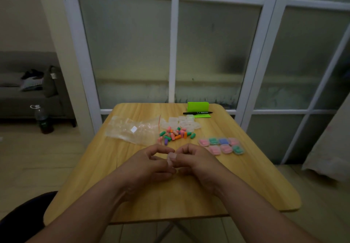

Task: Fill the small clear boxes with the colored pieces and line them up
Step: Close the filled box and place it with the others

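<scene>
Both hands meet over the middle of the surface [246, 176]; the left hand [149, 164] and right hand [197, 159] have their fingers curled in, pinching one small clear box [172, 159] between them; its longer side runs near-to-far, can't tell which way it opens; the loose colored pieces [176, 133] sit piled just behind; the filled boxes [221, 145] sit to the right in two left-to-right rows, touching; the empty boxes [181, 122] are heaped behind the pile.

My table [246, 176] pale wood-grain, small box [171, 160] I hold clear, loose pieces [175, 133] pink, orange, green and purple, filled boxes [221, 145] pink, green and blue, marker [198, 112] black, stand [198, 106] green
</scene>
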Available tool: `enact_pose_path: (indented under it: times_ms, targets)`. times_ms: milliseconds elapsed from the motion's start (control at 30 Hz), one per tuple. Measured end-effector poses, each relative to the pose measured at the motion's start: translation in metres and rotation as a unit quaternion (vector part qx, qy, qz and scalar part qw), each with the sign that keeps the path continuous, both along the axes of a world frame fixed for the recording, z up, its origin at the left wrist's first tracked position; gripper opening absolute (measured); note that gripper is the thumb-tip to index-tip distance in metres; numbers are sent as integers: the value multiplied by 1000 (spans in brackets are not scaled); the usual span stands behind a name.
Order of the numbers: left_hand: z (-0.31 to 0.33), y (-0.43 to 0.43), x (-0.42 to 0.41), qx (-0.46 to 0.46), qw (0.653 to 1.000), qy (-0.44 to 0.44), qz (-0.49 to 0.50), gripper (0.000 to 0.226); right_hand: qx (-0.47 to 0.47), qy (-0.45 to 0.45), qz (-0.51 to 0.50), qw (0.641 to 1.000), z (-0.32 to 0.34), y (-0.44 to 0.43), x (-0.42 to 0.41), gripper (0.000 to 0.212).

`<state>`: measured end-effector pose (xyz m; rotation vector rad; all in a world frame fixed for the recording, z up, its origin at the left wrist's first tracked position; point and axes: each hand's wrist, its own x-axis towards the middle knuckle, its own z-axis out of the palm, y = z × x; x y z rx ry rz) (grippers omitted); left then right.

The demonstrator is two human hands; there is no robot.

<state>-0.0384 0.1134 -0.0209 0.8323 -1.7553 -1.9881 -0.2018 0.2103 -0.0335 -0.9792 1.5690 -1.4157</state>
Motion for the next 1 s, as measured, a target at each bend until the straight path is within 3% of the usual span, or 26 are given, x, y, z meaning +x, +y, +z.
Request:
enact_pose_path:
  times_ms: [367,433,533,600,700,800,933,1000]
  targets:
    - [0,-4,2,62,997,29,44,26,3,-64,-35,997,0,-8,2,17]
    - [1,-3,0,77,995,42,54,30,23,20,-78,996,0,-8,2,8]
    - [3,1,-2,112,990,56,57,36,43,196,-100,975,-4,-8,0,7]
    - [4,3,-3,139,988,51,41,39,30,262,-100,959,-3,-8,-5,9]
    - [3,9,-3,162,985,49,-39,47,1,307,-97,947,5,-8,-6,12]
    - [-2,20,-10,98,991,24,-89,31,-23,373,-80,924,4,-13,4,12]
    - [-2,23,-17,88,996,1,-23,15,-18,396,-83,914,2,-21,5,17]
    - [-1,19,-18,141,990,8,-5,28,-16,392,-69,917,3,-22,2,20]
